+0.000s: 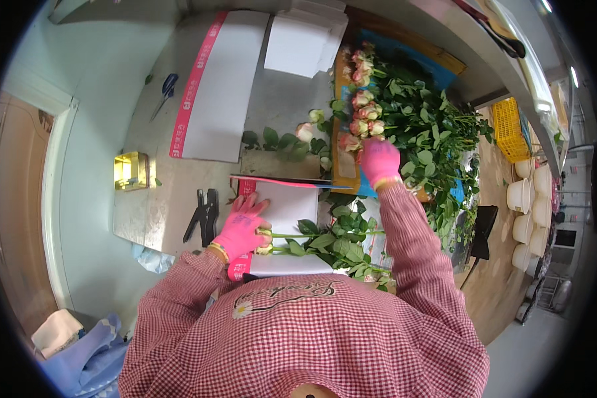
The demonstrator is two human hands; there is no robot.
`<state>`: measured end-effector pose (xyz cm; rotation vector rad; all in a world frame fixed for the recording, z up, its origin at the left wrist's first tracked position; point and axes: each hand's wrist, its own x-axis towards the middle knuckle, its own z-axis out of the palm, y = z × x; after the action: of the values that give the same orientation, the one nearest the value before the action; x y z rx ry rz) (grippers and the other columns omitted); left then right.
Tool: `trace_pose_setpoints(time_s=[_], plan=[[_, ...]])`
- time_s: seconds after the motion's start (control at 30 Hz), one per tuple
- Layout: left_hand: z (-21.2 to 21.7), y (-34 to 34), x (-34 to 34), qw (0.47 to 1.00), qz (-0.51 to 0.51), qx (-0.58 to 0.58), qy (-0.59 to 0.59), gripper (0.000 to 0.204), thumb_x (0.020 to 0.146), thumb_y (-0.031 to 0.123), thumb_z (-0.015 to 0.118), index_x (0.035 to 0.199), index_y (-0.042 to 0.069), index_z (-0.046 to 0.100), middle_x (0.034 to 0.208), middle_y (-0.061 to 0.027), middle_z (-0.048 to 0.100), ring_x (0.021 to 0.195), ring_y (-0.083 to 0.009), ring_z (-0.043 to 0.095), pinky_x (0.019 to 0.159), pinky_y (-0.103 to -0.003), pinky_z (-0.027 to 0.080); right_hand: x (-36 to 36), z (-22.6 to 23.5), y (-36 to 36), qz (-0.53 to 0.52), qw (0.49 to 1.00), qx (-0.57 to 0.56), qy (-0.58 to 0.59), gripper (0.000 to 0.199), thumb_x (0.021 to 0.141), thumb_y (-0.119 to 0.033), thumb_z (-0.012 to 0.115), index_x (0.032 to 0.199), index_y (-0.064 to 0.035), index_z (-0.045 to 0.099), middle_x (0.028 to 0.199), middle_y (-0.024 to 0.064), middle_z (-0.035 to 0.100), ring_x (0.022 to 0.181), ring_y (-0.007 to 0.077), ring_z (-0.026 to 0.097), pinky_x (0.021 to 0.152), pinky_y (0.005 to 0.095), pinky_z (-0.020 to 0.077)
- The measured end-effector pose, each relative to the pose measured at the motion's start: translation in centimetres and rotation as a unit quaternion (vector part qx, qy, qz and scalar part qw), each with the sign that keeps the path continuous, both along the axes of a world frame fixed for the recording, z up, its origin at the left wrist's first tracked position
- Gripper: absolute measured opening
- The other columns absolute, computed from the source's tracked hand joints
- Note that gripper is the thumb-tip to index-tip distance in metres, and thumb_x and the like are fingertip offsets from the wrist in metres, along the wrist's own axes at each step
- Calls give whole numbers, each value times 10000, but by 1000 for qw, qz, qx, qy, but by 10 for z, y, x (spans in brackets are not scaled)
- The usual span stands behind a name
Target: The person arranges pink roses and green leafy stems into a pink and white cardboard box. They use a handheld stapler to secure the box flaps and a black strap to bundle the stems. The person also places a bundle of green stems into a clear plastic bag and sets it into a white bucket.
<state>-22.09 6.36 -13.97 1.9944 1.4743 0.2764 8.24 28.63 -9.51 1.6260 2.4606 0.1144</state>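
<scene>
My left hand (242, 229), in a pink glove, lies with fingers stretched over the pink-edged white wrapping sheet (288, 205). Beside its palm are two pale rose heads (264, 240), their leafy stems (341, 242) running right across the sheet. Farther right, my right hand (381, 161), also gloved in pink, is closed at the near end of a row of pink-and-cream roses (363, 99). What its fingers hold is hidden. The roses' green leaves (418, 119) and stems spread to the right.
Black-handled pliers-like tool (209, 215) and blue-handled scissors (168, 89) lie left. Another pink-edged sheet (222, 86) and a white box (305, 43) are at the back. Loose roses (304, 132) lie mid-table. A yellow basket (511, 129) and white tubs (521, 196) stand right.
</scene>
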Motion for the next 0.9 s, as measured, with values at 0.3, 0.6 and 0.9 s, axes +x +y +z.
trace_pose_setpoints(time_s=[0.3, 0.6, 0.9], plan=[[11, -11, 7, 1000, -26, -13, 2, 373, 696, 414, 700, 963, 165, 775, 1427, -98, 491, 1417, -379, 277, 1189, -511, 124, 61, 69, 13, -18, 991, 49, 124, 192, 789, -155, 658, 975, -110, 666, 924, 114, 647, 811, 248, 636, 736, 400, 540], [-14, -12, -9, 995, 0, 96, -35, 296, 641, 352, 757, 879, 177, 765, 1379, -91, 522, 1356, -380, 350, 1151, -526, 216, -55, 157, -120, 268, 911, -141, 281, 221, 818, -172, 671, 994, -79, 575, 872, 118, 600, 826, 327, 631, 673, 396, 528], [-6, -20, -9, 983, 156, 92, 6, 992, 518, 411, 820, 1335, -4, 441, 1390, -198, 415, 1362, -457, 281, 1139, -572, 185, -111, -55, -181, 190, 942, -169, 217, 267, 797, -183, 646, 1031, -80, 572, 983, 131, 585, 925, 332, 597, 748, 428, 516]])
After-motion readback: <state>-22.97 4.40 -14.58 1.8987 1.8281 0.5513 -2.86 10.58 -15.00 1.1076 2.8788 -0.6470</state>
